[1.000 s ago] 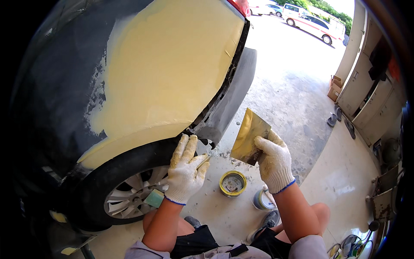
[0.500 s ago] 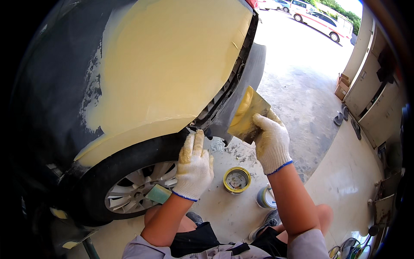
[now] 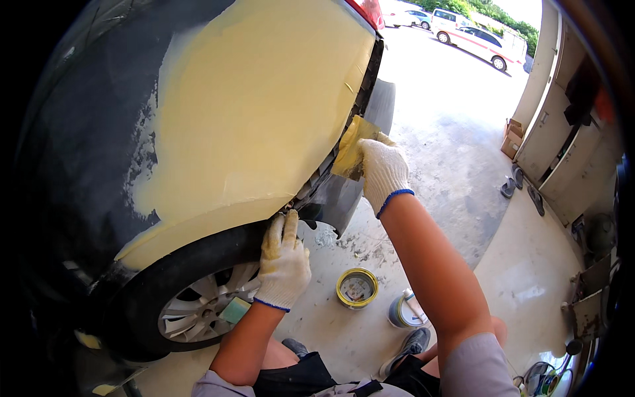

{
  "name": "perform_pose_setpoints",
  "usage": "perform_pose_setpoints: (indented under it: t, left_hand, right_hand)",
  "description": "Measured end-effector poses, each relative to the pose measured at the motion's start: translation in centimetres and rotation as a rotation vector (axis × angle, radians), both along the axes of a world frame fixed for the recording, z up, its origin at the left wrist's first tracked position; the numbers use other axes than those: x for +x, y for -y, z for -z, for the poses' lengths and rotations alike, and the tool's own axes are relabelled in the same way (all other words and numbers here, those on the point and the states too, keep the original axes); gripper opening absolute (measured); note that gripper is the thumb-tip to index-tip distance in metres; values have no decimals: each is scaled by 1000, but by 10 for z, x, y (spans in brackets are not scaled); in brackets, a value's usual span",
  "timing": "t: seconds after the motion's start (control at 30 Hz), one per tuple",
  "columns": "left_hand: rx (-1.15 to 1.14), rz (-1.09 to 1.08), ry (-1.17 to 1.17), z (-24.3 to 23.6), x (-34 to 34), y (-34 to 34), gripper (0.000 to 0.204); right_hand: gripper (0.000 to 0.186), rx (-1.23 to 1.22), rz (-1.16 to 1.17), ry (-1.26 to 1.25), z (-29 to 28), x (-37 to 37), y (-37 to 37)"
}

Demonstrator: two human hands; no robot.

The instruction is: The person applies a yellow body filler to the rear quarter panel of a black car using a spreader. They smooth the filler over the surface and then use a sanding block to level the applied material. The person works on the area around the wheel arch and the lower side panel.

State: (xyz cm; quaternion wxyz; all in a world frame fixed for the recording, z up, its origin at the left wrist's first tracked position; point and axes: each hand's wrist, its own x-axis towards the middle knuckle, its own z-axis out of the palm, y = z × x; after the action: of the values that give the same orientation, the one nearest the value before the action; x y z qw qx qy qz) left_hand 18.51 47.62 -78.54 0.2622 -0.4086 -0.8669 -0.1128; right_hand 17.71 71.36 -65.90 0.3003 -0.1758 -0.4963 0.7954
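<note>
Over the gap between the yellow filler-coated rear quarter panel (image 3: 258, 119) and the grey bumper (image 3: 382, 102), a flat spreader (image 3: 346, 153) carrying yellow paste is gripped in the gloved right hand (image 3: 385, 169). The gloved left hand (image 3: 284, 264) extends its fingers to the panel's lower corner, beside the tyre (image 3: 132, 311); whether it grips anything, I cannot tell. A round open tin (image 3: 357, 306) stands near a blue-and-white can (image 3: 407, 317) on the floor (image 3: 331, 331).

The floor (image 3: 529, 301) carries an open tin (image 3: 357, 289) and, just beside it, a lidded can (image 3: 402, 315), both well in from its right edge, where dark slippers (image 3: 507, 188) and a cardboard box (image 3: 511, 141) sit. Pale crumbs (image 3: 325, 236) lie beyond the tin.
</note>
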Motion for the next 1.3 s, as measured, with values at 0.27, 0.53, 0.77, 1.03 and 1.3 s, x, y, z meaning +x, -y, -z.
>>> perform_pose_setpoints:
  t: [0.27,0.53,0.77,1.03,1.3]
  left_hand:
    - [106,4,127,10,-5,7,35]
    - [140,-28,161,17,-6,4,50]
    - [212,25,154,15,-7,3,46]
    - [192,19,179,17,-7,1,58]
    - [165,-7,185,21,-9,8,57]
  right_hand:
    - [29,180,95,170,-19,-38,-1]
    - [39,311,170,76,-43,-21,38]
    - [25,125,124,129,3,-13,21]
    - [31,257,63,232,-25,-34,44]
    - [24,165,8,239,-15,9,49]
